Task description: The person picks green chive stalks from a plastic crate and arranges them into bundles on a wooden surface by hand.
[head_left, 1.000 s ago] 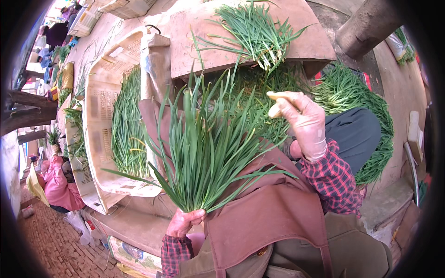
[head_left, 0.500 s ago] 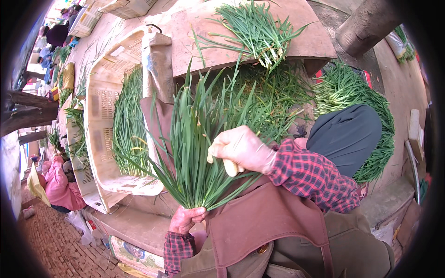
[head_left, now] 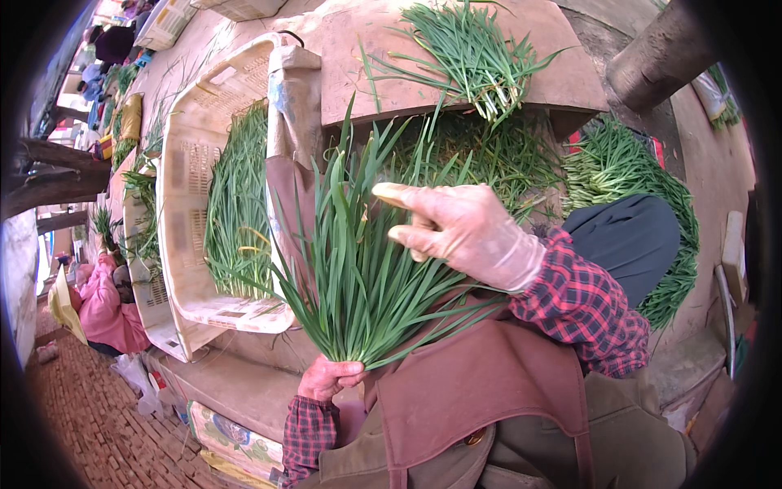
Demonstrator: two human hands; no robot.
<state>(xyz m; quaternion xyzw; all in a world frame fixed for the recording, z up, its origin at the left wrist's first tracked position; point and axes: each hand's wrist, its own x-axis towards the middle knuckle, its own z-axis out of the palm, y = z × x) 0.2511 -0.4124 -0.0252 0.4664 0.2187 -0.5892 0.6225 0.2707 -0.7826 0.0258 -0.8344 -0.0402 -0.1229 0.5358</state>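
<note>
My left hand is closed round the base of a bunch of garlic chives, whose long green leaves fan upward and outward. Over the right side of that bunch is my right hand, in a thin pale glove. Its index finger and thumb stretch apart toward the leaves, and nothing shows between them. A few leaf tips in the bunch look yellowish or brown. The other fingers of the right hand are partly hidden.
A white plastic crate holding chives stands at the left. Ahead, a low wooden table bears another chive bunch; loose leaves lie below it. More chives are heaped at the right, near a wooden post. A person in pink sits far left.
My right hand has shifted right and slightly up, and its curled fingers have opened out. The left hand keeps its hold while the leaves spread wider to the right.
</note>
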